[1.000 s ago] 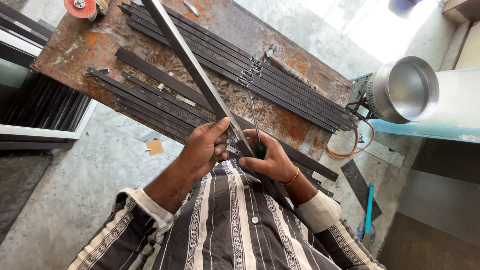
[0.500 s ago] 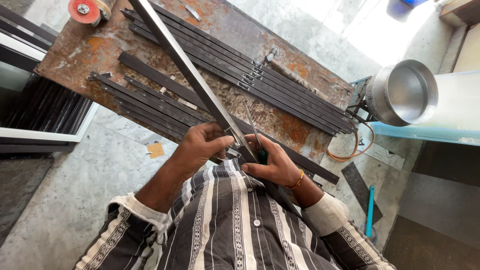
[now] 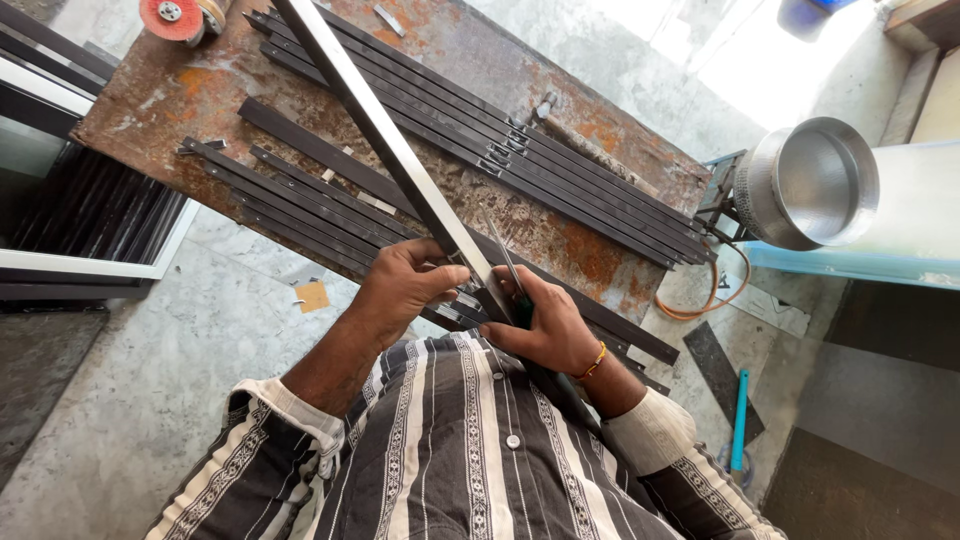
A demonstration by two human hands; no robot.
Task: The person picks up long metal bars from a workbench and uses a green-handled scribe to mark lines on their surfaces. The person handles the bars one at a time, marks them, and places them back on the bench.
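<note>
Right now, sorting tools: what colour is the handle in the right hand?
Green handle, gripped by the right hand; head view.

No packages, labels, signs or screens.

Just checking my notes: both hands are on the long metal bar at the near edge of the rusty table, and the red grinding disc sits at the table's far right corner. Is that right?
Not quite. The head view shows the red grinding disc at the far left corner of the rusty table, not the right. The rest holds: the left hand and right hand are on the long metal bar.
</note>
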